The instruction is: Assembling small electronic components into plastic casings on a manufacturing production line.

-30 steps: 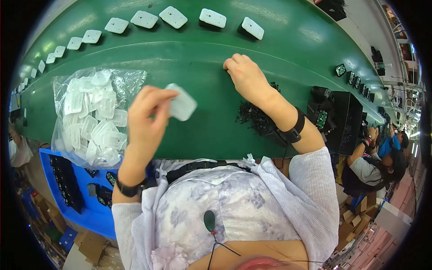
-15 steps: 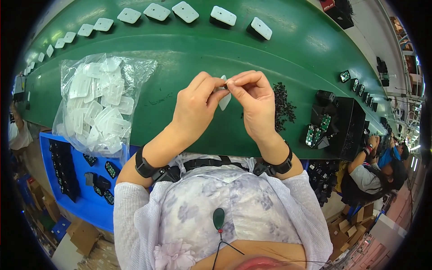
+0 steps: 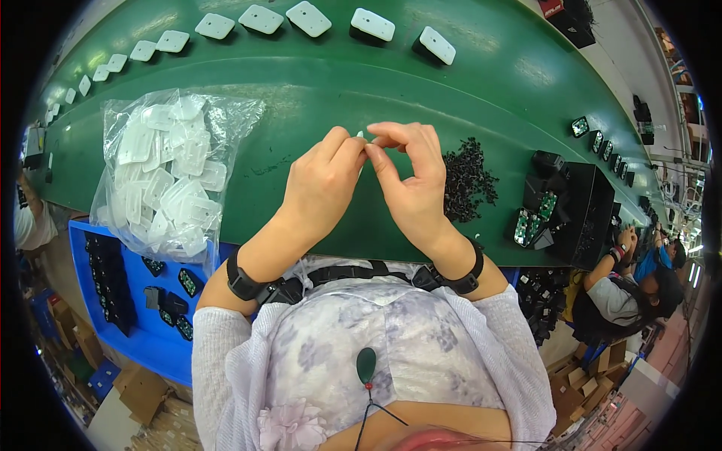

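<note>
In front of me, over the green table, my left hand (image 3: 322, 184) is closed in a pinch on a thin white plastic cover (image 3: 360, 136). The cover is turned nearly edge-on, and the fingers hide most of it. My right hand (image 3: 416, 177) meets it from the other side, with the thumb tip against the cover by the left fingertips and the bent index finger just above. Any small part between the fingertips is hidden. Beside my right hand lies a loose pile of tiny black parts (image 3: 470, 182).
A clear bag of white covers (image 3: 162, 177) lies left, above a blue bin (image 3: 162, 352) with black housings and circuit boards. White-topped black housings (image 3: 372, 25) line the table's far side. A black box (image 3: 589, 207) and circuit boards (image 3: 524, 224) stand right. Co-workers (image 3: 628, 289) sit further right.
Both hands have moved slightly left, and the white cover has turned from showing its face to nearly edge-on. A dark bit seen earlier at the fingertips is out of sight.
</note>
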A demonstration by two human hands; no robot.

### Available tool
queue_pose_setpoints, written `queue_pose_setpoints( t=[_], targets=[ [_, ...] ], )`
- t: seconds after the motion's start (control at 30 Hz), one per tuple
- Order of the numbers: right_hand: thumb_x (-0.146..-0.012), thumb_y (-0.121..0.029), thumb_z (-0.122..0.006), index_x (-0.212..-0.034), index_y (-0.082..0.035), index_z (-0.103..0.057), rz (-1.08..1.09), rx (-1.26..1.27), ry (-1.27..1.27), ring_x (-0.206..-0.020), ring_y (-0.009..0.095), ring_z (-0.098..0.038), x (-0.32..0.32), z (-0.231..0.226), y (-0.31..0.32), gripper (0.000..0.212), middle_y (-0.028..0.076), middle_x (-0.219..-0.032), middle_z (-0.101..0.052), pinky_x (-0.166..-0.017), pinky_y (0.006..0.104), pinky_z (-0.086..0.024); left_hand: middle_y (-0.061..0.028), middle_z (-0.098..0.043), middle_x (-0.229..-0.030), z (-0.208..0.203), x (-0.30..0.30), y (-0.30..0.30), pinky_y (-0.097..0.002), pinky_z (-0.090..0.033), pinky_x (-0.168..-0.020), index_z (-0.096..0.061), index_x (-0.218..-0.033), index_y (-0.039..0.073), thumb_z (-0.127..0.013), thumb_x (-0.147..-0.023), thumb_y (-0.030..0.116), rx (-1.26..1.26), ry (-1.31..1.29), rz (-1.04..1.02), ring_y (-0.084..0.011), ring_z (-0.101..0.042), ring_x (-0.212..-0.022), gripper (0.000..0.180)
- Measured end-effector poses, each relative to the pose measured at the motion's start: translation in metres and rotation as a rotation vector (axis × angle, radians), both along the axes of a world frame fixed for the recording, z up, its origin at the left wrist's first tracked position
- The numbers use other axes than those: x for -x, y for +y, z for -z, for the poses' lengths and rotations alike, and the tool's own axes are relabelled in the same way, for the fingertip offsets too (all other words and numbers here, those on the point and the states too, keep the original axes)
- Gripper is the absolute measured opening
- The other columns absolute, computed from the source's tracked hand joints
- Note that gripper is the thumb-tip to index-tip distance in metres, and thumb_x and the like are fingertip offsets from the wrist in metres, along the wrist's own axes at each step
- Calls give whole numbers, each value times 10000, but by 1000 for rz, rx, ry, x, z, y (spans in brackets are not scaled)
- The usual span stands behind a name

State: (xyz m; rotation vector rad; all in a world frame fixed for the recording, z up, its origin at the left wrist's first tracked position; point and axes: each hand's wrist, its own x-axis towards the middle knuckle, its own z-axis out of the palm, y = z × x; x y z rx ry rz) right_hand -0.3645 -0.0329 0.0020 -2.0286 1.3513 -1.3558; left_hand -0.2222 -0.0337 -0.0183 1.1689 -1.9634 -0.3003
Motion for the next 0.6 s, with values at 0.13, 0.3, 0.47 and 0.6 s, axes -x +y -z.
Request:
queue_pose_setpoints(
  t=[0.13,0.3,0.47,0.6],
  targets=[
    [-713,-22,-717,-878,-58,-648,-48,38,95,-766,243,-529,12,2,-3,182,55,-814,-574,-644,340,-443,-78,-505,-775,-3,-4,1,-333,-483,-520,-587,-868,28,-666,-787,25,-46,44,58,-244,-581,-629,114],
    [-712,-14,-730,-861,-39,-646,-97,144,301,-716,234,-541,22,-3,-4,173,73,-806,-583,-603,319,-436,-78,-540,-803,2,-8,4,-314,-498,-533,-596,-978,19,-650,-806,-4,-141,132,130,-222,-606,-620,181],
    [-773,-30,-715,-850,-23,-623,-104,-178,-4,-677,161,-519,20,0,2,121,55,-768,-561,-579,271,-416,-82,-631,-894,8,-5,4,-263,-551,-649,-487,-1205,-50,-567,-892,-25,-822,843,146,-141,-640,-728,324],
    [-797,-49,-707,-832,-25,-619,-86,-213,-16,-653,138,-494,18,10,3,97,45,-745,-547,-562,253,-400,-126,-643,-968,6,-7,2,-273,-553,-725,-497,-1165,-72,-547,-911,-3,-1044,902,165,-162,-660,-789,268]
  ],
)
